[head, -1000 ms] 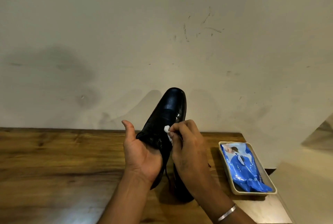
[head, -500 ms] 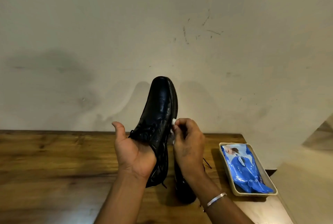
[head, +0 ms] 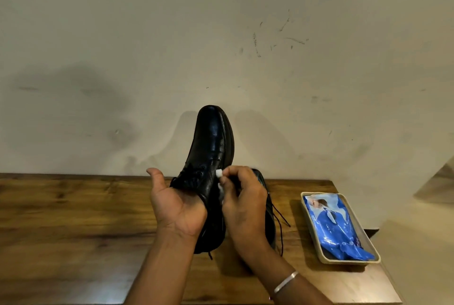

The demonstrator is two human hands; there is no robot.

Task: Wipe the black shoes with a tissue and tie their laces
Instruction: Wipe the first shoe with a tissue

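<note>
A glossy black lace-up shoe (head: 213, 142) is held upright above the table, toe pointing up toward the wall. My left hand (head: 177, 206) cups its heel and left side from below. My right hand (head: 243, 201) pinches a small white tissue (head: 219, 173) against the shoe's right side near the laces. The second black shoe (head: 269, 211) lies on the table behind my right hand, mostly hidden, with loose laces (head: 280, 221) trailing to the right.
A wooden table (head: 73, 218) runs against a pale scuffed wall (head: 221, 34). A beige tray (head: 321, 259) holding a blue wipes packet (head: 336, 228) sits near the table's right edge. A silver bangle (head: 286, 281) circles my right wrist.
The held shoe has risen and turned more upright over the second. My right hand with the tissue has stayed on the shoe's right side, shifting slightly along it.
</note>
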